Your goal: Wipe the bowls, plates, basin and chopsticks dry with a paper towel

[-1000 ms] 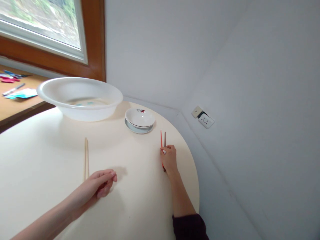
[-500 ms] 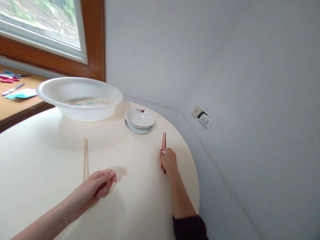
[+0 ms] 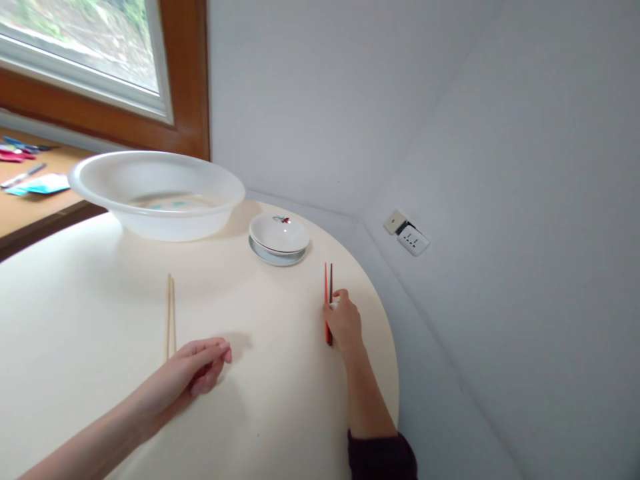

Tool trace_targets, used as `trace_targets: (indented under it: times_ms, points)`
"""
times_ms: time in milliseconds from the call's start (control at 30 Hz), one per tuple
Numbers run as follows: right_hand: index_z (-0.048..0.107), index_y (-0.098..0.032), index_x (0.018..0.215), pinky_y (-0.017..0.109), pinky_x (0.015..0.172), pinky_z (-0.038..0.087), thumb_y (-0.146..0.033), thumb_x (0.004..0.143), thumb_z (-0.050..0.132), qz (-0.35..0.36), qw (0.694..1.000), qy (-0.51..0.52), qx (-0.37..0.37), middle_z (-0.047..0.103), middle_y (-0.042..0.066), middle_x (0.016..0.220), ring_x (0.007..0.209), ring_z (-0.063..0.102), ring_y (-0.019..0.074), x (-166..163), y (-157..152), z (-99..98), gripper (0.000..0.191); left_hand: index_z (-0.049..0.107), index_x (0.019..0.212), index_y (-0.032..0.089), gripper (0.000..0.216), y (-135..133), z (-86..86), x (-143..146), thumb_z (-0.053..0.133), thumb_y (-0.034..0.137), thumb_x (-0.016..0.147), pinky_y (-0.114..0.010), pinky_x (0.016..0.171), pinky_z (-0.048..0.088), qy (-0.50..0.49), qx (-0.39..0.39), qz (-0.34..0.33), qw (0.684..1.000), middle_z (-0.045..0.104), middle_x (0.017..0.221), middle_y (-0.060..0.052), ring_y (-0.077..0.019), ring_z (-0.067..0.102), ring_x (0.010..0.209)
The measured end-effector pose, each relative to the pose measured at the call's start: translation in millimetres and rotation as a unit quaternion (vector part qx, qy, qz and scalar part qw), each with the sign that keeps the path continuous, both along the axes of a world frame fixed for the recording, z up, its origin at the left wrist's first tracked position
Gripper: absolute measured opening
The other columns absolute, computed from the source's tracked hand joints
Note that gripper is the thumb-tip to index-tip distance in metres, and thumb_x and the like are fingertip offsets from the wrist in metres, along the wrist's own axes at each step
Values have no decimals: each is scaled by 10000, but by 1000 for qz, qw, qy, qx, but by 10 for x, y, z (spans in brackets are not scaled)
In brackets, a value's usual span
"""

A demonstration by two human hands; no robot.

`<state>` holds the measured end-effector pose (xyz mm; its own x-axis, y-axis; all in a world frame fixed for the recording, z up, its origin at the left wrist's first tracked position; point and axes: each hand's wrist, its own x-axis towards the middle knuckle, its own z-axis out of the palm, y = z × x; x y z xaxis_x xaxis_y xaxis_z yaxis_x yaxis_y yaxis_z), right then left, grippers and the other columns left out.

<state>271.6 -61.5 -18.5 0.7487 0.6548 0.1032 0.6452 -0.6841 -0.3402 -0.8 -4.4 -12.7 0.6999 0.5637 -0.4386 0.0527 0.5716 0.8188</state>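
My left hand [image 3: 203, 365] hovers over the table, its fingers curled in loosely with nothing visible in them. Partly behind its wrist lies a pair of light wooden chopsticks [image 3: 169, 310]. On the right, my right hand [image 3: 345, 320] is at a red chopstick [image 3: 326, 283] and a dark brown chopstick [image 3: 331, 280], which lie side by side on the table. Its thumb is against or just over them. Between thumb and fingers shows a small white thing [image 3: 334, 304], too small to name.
A large white basin [image 3: 170, 227] with some liquid stands at the back left of the round table [image 3: 280, 393]. Small white bowls [image 3: 280, 235] sit stacked on a saucer [image 3: 267, 257]. A wooden desk [image 3: 30, 217] adjoins at left; walls [image 3: 480, 200] close off the right.
My right hand has shifted slightly right, uncovering more of the red and brown chopsticks, whose tips are a little farther apart. My left hand has hardly moved.
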Motion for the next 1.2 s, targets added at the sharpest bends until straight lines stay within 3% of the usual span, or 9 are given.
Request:
trace_targets:
  times_ms: [133,300,1200]
  points:
    - [466,-166,1068,298,613,403,-296,782,498,-30,999,9,-29,653,114,806,751,623,244,5,-25,50,316,533,610,152,391,-5,24,2,643,526,610,-214,441,127,5,3,0,1000,290,407,84,-63,178,438]
    - [469,-176,1050,286,601,390,-253,799,465,-24,999,11,-37,653,103,789,753,626,238,29,-20,21,262,528,603,155,380,-7,25,9,634,520,615,-220,440,124,7,14,0,1000,281,407,84,-66,168,435]
    - [514,-185,939,273,599,379,-294,805,466,-27,1000,13,-3,635,82,775,725,605,216,106,-47,0,179,543,605,149,401,-5,4,-2,654,534,610,-211,434,128,-9,-5,5,1000,297,388,84,-56,172,429]
